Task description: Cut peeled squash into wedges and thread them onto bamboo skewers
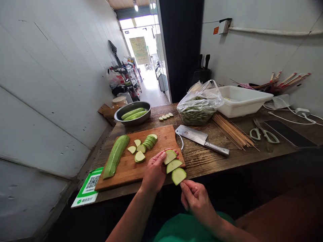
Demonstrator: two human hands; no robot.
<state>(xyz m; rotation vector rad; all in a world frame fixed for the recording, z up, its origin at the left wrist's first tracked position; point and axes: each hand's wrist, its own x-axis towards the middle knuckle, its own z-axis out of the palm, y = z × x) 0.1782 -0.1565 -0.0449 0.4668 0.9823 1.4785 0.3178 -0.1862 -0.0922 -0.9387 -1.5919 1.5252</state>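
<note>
Three pale green zucchini slices (174, 165) sit in a row between my hands, seemingly threaded on a thin skewer; a dark tip shows at the upper end. My left hand (155, 169) is closed around the top slice, thumb on its edge. Below the lowest slice, the fingers of my right hand (198, 200) pinch the lower end; the stick itself is hidden there. On the wooden cutting board (161, 137) lie a fanned stack of cut zucchini (149, 142), several loose slices (139, 156) and a long zucchini piece (116, 156).
Right of the board lie a cleaver (202, 139), bamboo skewers (233, 132), scissors (266, 132) and a phone (290, 133). Behind are a metal bowl (118, 117) of zucchini, a threaded skewer (166, 116), a bag of green vegetables (196, 109) and a white tub (242, 106).
</note>
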